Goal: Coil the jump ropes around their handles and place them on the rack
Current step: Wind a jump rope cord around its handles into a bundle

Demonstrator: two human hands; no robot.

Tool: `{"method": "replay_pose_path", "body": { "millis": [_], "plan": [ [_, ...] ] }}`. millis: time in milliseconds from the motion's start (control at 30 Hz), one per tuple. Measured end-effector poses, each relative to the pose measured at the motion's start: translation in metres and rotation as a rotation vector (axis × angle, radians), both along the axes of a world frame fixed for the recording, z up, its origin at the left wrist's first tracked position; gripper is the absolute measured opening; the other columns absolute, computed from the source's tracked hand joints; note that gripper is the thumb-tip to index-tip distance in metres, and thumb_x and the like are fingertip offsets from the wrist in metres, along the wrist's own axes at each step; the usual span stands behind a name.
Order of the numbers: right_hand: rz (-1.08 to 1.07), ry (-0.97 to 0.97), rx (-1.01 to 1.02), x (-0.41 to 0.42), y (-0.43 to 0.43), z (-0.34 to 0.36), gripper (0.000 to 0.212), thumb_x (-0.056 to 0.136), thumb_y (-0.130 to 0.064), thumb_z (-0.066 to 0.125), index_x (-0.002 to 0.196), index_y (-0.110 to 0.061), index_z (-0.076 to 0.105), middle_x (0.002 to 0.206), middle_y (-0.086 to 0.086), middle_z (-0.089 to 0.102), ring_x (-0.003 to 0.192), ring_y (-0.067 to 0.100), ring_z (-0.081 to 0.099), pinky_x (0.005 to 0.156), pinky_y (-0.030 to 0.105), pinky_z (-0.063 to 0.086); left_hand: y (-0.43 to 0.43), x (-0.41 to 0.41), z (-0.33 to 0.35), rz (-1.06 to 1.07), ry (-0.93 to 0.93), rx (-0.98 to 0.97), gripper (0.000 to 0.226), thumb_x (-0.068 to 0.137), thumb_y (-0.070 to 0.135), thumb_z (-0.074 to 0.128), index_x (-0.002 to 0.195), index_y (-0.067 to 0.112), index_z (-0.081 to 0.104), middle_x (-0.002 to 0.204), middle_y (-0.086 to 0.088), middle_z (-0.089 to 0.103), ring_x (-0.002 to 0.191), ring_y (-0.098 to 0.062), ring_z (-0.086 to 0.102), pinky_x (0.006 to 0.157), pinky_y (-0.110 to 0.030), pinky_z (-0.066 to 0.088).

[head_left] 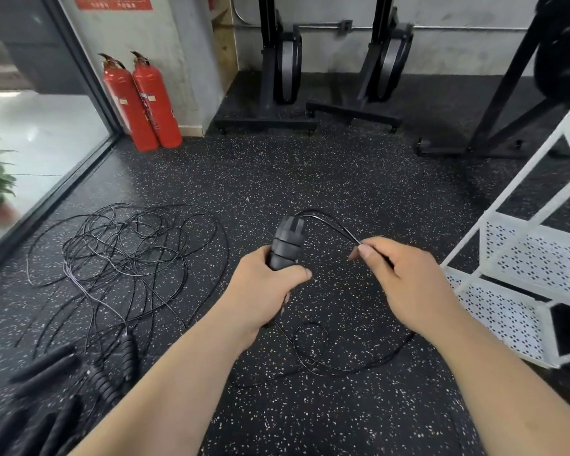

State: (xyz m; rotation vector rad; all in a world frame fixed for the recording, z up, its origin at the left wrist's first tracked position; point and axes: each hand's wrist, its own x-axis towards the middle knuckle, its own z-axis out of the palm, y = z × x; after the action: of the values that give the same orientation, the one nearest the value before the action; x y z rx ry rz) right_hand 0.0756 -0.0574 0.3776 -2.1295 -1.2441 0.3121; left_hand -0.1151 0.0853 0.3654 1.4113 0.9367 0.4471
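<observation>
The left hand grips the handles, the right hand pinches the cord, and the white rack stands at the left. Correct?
No. The head view shows the white rack at the right; the left hand grips the handles, the right hand pinches the cord.

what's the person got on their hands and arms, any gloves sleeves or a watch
Nothing is worn. The left hand and right hand are ungloved, with no rings showing; the nails in view are short and unpainted. The left forearm and right forearm are bare down to the frame's bottom edge: no sleeve, watch, wristband or marking in view.
</observation>
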Motion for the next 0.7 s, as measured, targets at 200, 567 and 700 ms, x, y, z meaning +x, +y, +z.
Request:
{"method": "replay_pose_path", "body": {
  "millis": [200, 567, 700],
  "plan": [
    [0.012, 0.036, 0.005, -0.013, 0.007, -0.015, 0.030, 0.109, -0.050, 0.040, 0.099, -0.039, 0.066, 0.053, -0.012, 0.053, 0.044, 0.008, 0.042, 0.049, 0.027, 0.035, -0.007, 0.007, 0.000, 0.029, -0.126, -0.215, 0.029, 0.087, 0.030, 0.088, 0.101, 0.017, 0.066, 0.077, -0.002, 0.054, 0.058, -0.015, 0.048, 0.055, -0.032, 0.045],
    [0.104, 0.045, 0.063, -0.059, 0.019, -0.018, 0.023, 0.112, -0.042, 0.041, 0.105, -0.030, 0.059, 0.056, -0.008, 0.052, 0.049, 0.008, 0.048, 0.050, 0.026, 0.036, -0.015, 0.015, 0.001, 0.251, -0.469, -0.635, 0.045, 0.076, 0.044, 0.088, 0.104, 0.018, 0.064, 0.078, 0.000, 0.063, 0.064, -0.016, 0.057, 0.066, -0.033, 0.054],
    [0.088, 0.076, 0.091, -0.059, 0.020, -0.016, 0.019, 0.112, -0.040, 0.045, 0.103, -0.032, 0.060, 0.054, -0.012, 0.051, 0.049, 0.006, 0.048, 0.049, 0.022, 0.035, -0.017, 0.017, -0.001, 0.266, -0.501, -0.646, 0.044, 0.076, 0.042, 0.090, 0.104, 0.018, 0.064, 0.080, -0.001, 0.063, 0.066, -0.016, 0.059, 0.071, -0.035, 0.054]
  ]
}}
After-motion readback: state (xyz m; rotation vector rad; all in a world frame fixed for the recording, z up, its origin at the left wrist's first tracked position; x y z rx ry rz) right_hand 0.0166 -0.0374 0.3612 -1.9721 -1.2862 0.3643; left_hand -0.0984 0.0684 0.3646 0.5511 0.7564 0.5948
